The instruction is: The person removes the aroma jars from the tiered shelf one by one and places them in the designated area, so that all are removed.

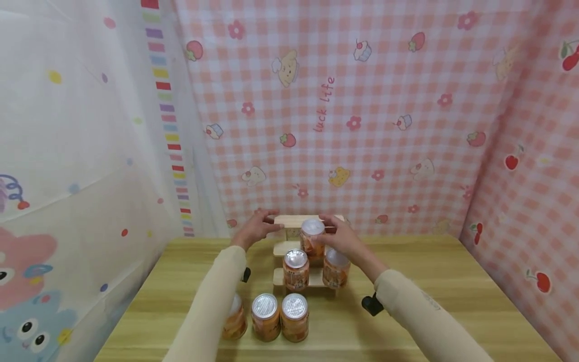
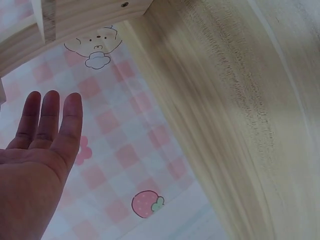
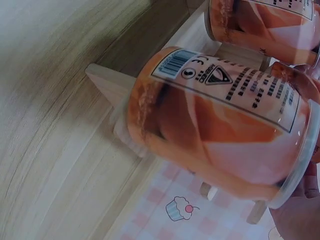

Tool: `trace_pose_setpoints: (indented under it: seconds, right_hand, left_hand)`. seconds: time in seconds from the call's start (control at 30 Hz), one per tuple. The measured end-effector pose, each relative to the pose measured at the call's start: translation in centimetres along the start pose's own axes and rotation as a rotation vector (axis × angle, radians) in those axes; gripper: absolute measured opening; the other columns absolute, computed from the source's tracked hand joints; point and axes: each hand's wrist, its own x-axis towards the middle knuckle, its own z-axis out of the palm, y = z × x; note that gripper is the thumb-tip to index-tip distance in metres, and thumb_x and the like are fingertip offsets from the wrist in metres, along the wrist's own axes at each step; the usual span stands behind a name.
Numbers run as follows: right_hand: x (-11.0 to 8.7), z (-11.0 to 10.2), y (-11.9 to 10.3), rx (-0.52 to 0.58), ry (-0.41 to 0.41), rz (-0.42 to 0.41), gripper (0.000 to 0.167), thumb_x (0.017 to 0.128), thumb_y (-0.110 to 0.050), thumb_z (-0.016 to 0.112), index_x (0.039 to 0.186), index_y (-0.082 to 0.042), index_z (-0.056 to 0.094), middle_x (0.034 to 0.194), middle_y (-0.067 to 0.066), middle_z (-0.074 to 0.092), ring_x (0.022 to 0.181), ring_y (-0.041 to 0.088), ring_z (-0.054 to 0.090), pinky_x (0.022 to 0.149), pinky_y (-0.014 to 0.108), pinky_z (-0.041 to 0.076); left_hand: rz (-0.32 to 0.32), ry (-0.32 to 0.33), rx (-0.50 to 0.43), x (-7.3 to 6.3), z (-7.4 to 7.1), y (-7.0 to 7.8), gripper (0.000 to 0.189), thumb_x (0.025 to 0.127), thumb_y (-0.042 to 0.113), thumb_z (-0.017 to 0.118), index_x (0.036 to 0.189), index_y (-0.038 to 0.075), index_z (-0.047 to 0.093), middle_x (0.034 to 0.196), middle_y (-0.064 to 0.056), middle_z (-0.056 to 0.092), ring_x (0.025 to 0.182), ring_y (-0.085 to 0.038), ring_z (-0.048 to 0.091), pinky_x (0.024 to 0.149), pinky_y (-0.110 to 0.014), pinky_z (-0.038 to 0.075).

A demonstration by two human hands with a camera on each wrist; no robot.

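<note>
My right hand (image 1: 343, 236) grips an orange-labelled can (image 1: 312, 246) with a silvery lid near its top, at the middle level of a small wooden tiered shelf (image 1: 294, 221). In the right wrist view, the hand (image 3: 300, 215) is mostly hidden behind a nearer can (image 3: 215, 125). My left hand (image 1: 258, 229) is at the shelf's upper left end, holding nothing; the left wrist view has its fingers (image 2: 50, 120) extended near the wooden frame (image 2: 95, 25). On the lowest step stand a left can (image 1: 296, 271) and a right can (image 1: 336, 269).
In front of the shelf, two cans (image 1: 266, 317) (image 1: 295, 317) stand side by side on the wood-grain table (image 1: 407, 301). Another can (image 1: 235, 319) is partly covered by the left sleeve. A pink checked curtain (image 1: 362, 151) hangs behind.
</note>
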Motion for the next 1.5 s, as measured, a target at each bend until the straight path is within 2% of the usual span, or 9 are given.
trace_pose_setpoints:
  seconds: [0.2,0.4,0.6,0.73,0.93,1.07,1.27,1.37,1.5]
  right_hand:
    - [-0.4,0.5,0.7,0.010,0.011,-0.002,0.071,0.087,-0.019,0.078,0.147,-0.002,0.044,0.133,0.020,0.057,0.122,0.035,0.055,0.091,0.041,0.053]
    - [-0.2,1.0,0.6,-0.012,0.030,-0.031,0.065,0.087,-0.021,0.078,0.142,-0.001,0.049,0.128,0.019,0.061,0.117,0.033,0.058,0.086,0.039,0.054]
    - [0.0,0.9,-0.1,-0.077,0.051,-0.014,0.059,0.086,-0.019,0.077,0.138,-0.004,0.053,0.122,0.018,0.063,0.111,0.032,0.061,0.077,0.036,0.055]
    - [0.1,0.1,-1.0,-0.133,0.088,-0.010,0.060,0.086,-0.024,0.078,0.138,-0.005,0.054,0.123,0.018,0.063,0.111,0.032,0.062,0.079,0.039,0.055]
    - [-0.1,-1.2,-3.2,-0.009,0.102,-0.020,0.061,0.085,-0.029,0.080,0.135,-0.006,0.055,0.123,0.015,0.061,0.110,0.028,0.060,0.086,0.042,0.054]
    - [-1.2,-1.5,-4.9,0.047,0.096,-0.034,0.059,0.083,-0.027,0.081,0.133,-0.008,0.055,0.123,0.014,0.061,0.112,0.028,0.058,0.091,0.045,0.051]
    - [-4.2,-2.3,-6.3,0.032,0.078,-0.058,0.062,0.084,-0.026,0.081,0.136,-0.007,0.053,0.126,0.014,0.058,0.115,0.028,0.056,0.091,0.041,0.051]
    - [-6.1,-2.3,-5.9,0.025,0.058,-0.075,0.062,0.083,-0.022,0.081,0.136,-0.004,0.053,0.126,0.016,0.057,0.116,0.030,0.055,0.088,0.038,0.052]
    - [-8.9,-1.3,-3.8,0.024,0.043,-0.052,0.061,0.079,-0.018,0.083,0.132,-0.003,0.056,0.123,0.016,0.059,0.116,0.032,0.054,0.082,0.035,0.052]
  left_hand:
    - [-0.013,-0.005,-0.033,-0.4,0.9,-0.8,0.060,0.094,0.029,0.070,0.146,0.009,0.048,0.134,-0.022,0.054,0.119,-0.036,0.054,0.093,-0.049,0.049]
    - [-0.031,0.019,-0.075,-0.6,0.9,-0.9,0.060,0.094,0.027,0.070,0.146,0.009,0.048,0.134,-0.023,0.053,0.121,-0.037,0.053,0.097,-0.055,0.045]
    - [-0.027,0.021,-0.039,-0.5,1.0,-0.7,0.059,0.095,0.030,0.068,0.147,0.011,0.047,0.135,-0.022,0.053,0.123,-0.036,0.053,0.092,-0.051,0.049]
    - [-0.009,0.028,-0.021,-0.2,1.0,-0.3,0.059,0.096,0.031,0.067,0.148,0.013,0.046,0.135,-0.022,0.054,0.124,-0.035,0.052,0.090,-0.050,0.050]
    - [-0.006,0.035,0.006,0.1,0.6,0.0,0.059,0.097,0.032,0.067,0.148,0.013,0.046,0.133,-0.022,0.056,0.122,-0.035,0.053,0.090,-0.049,0.050]
    - [-0.012,0.020,0.026,-0.1,0.4,-0.3,0.058,0.098,0.031,0.064,0.149,0.010,0.044,0.133,-0.023,0.055,0.124,-0.035,0.052,0.092,-0.049,0.049]
    - [0.018,0.022,0.019,0.0,0.4,-0.4,0.059,0.098,0.032,0.064,0.150,0.011,0.043,0.142,-0.020,0.050,0.128,-0.035,0.049,0.099,-0.052,0.045]
    - [0.017,0.023,0.017,0.0,0.2,-0.3,0.060,0.098,0.033,0.064,0.150,0.012,0.043,0.144,-0.020,0.048,0.130,-0.035,0.047,0.102,-0.053,0.043]
    - [-0.016,0.014,0.039,-0.4,0.3,-0.4,0.059,0.098,0.033,0.064,0.149,0.013,0.044,0.139,-0.021,0.052,0.128,-0.035,0.049,0.101,-0.052,0.043]
